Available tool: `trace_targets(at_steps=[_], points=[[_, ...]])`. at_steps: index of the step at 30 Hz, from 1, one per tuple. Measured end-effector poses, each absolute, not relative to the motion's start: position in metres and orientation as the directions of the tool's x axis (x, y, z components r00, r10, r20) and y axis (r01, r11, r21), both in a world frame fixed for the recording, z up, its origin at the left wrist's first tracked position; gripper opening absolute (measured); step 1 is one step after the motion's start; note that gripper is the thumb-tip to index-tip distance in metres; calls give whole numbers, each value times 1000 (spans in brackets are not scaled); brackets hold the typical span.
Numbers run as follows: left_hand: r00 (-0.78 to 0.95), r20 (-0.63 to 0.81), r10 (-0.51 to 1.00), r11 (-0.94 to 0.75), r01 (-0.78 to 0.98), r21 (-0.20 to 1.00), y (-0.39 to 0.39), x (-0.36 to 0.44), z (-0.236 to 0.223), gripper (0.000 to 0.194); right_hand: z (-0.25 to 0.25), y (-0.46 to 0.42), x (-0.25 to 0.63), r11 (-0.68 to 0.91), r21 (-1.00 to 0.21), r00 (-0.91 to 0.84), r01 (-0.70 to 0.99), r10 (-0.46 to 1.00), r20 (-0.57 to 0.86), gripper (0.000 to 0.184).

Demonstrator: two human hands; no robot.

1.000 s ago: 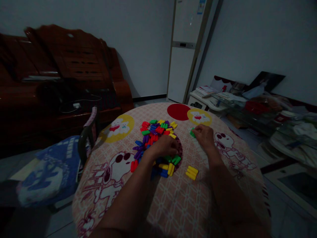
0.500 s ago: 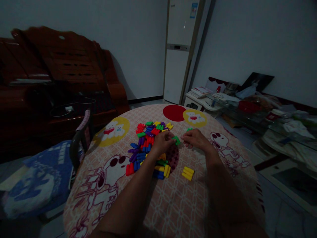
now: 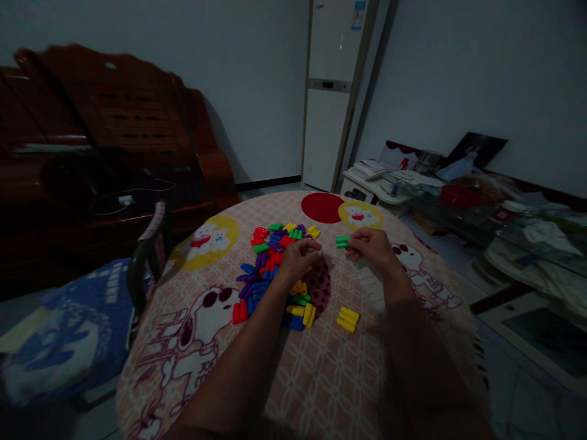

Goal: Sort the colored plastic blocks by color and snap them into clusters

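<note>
My right hand (image 3: 370, 249) is at the right of the table's middle, its thumb and fingertips closed on a green plastic toy block (image 3: 342, 242) made of joined rounded tubes. Part of that block is hidden by the fingertips. My left hand (image 3: 298, 261) hovers over the right edge of a pile of toy blocks (image 3: 262, 287) in red, blue, purple, green and yellow. Its fingers are loosely bent and apart, with nothing visible in them. A separate yellow block (image 3: 348, 319) lies on the cloth nearer to me, between my forearms.
The round table has a patterned pink tablecloth (image 3: 321, 379). A chair (image 3: 142, 263) with a blue cloth stands at the left, before a wooden sofa (image 3: 119, 122). Along the right wall, a cluttered glass-topped cabinet (image 3: 422, 195) holds papers and bags. A tall white appliance (image 3: 328, 134) stands behind.
A green block that was at my left fingertips is gone from them, and that hand has drawn back slightly left. My right hand has moved a little right and away, now on a green block.
</note>
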State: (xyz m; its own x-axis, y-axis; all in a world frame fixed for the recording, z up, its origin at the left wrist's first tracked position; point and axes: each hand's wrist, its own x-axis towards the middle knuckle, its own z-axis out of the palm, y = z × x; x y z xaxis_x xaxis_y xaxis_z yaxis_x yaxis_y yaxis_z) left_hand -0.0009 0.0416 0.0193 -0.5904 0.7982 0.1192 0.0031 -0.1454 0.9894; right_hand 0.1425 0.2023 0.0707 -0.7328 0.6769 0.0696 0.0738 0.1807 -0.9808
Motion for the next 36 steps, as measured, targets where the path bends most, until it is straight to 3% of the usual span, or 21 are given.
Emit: trace_targets(at_steps=[5, 10, 14, 18, 22, 26, 28, 31, 34, 36], points=[[-624, 97, 775, -156, -41, 987, 37, -6, 22, 33, 69, 238, 171, 337, -890, -500, 307, 853, 151, 16], [-640, 114, 760, -171, -28, 985, 37, -7, 22, 31, 60, 248, 176, 579, -485, -536, 656, 809, 241, 11], [-638, 126, 759, -158, 7, 987, 36, -8, 22, 34, 49, 245, 165, 650, -263, -599, 713, 760, 253, 11], [-632, 130, 764, -147, 26, 989, 37, -10, 20, 35, 37, 242, 156, 690, -139, -639, 710, 715, 284, 15], [-652, 146, 744, -133, 69, 989, 35, -14, 20, 30, 28, 241, 151, 698, -127, -643, 704, 703, 303, 15], [-631, 172, 756, -7, 255, 967, 27, -23, 26, 15, 32, 238, 152, 682, -172, -615, 711, 721, 321, 16], [-616, 180, 767, 109, 401, 910, 21, -27, 32, 9, 41, 234, 152, 678, -215, -589, 703, 724, 359, 18], [-625, 223, 748, 294, 613, 734, 13, -34, 41, 9, 58, 221, 149, 695, -329, -584, 640, 718, 379, 16], [-666, 243, 705, 451, 686, 571, 5, -42, 44, 13, 72, 196, 142, 742, -474, -749, 475, 623, 225, 15], [-710, 238, 663, 524, 668, 529, 1, -47, 42, 17, 76, 173, 136, 784, -518, -906, 343, 422, 38, 17]])
